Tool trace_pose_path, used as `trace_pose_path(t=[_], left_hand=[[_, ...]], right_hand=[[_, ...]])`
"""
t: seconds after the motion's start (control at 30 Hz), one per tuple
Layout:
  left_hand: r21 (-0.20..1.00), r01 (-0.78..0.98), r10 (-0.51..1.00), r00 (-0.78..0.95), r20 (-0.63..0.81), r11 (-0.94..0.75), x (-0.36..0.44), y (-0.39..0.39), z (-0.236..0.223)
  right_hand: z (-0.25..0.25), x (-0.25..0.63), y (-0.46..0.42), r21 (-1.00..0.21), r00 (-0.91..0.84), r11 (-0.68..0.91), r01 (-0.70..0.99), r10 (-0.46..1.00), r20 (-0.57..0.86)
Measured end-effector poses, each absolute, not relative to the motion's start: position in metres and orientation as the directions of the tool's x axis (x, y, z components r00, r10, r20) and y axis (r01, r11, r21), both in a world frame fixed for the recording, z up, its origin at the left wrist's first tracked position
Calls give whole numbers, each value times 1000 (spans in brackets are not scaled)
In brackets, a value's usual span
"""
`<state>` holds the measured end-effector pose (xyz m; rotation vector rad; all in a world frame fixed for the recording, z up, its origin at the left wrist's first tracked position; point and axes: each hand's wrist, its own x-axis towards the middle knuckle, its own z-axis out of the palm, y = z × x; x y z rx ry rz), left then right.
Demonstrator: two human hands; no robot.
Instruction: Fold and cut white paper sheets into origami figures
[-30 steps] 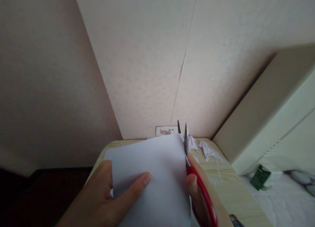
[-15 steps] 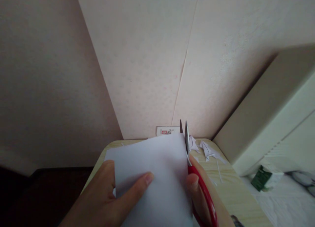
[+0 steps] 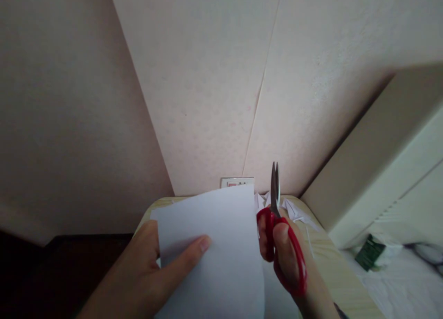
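Observation:
A sheet of white paper (image 3: 228, 250) fills the lower middle of the head view. My left hand (image 3: 155, 268) grips its left side, thumb on top and the other fingers hidden beneath. My right hand (image 3: 285, 250) is closed around the red handles of a pair of scissors (image 3: 275, 190), thumb and fingers through the loops. The blades point up and away from me, nearly closed, just right of the paper's right edge and apart from it.
Folded white paper pieces (image 3: 293, 210) and a thin strip lie on the pale wooden tabletop (image 3: 328, 259). A wall socket (image 3: 237, 181) sits behind the table. To the right are a dark green packet (image 3: 370, 252) and glasses (image 3: 427, 253) on a white surface, below a pale headboard-like panel (image 3: 374, 139).
The scissors have moved right, off the paper's right edge, and turned more upright, with the blades closer together. The paper has shifted slightly left with my left hand.

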<state>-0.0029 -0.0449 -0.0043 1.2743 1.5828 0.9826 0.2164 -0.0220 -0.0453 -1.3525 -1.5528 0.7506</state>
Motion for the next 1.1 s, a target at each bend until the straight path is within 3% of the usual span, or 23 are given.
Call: trace_pose_path(t=[0.07,0.13,0.33,0.53,0.67,0.8,0.9,0.97,1.1], left_hand=[[952,254,980,-149,-135,170,3,-41,10],[972,201,992,-61,-110,120,6,-36,21],[996,79,986,-167,-24,38,3,-28,22],[999,37,978,-206,30,-22,-5,-24,16],[999,37,974,-223,29,-21,-6,-26,18],[998,39,975,-217,54,-47,-5,-23,16],[996,69,972,-225,72,-58,-3,-20,12],[994,76,967,-239,91,-75,-2,-19,9],[998,36,969,-241,51,-44,0,-19,8]], right_hand=[[-56,226,-12,-857,35,150,494,981,192],[-71,238,-4,-801,54,93,591,987,153],[-124,271,2,-612,37,22,791,996,83],[-148,284,1,-515,-42,26,857,999,-19],[-124,280,4,-537,-148,92,838,987,-62],[-63,260,1,-676,-347,230,700,937,-41],[-18,240,-1,-887,-480,309,342,869,117],[0,226,-1,-948,-517,270,167,843,149],[5,209,2,-998,-457,65,26,888,46]])
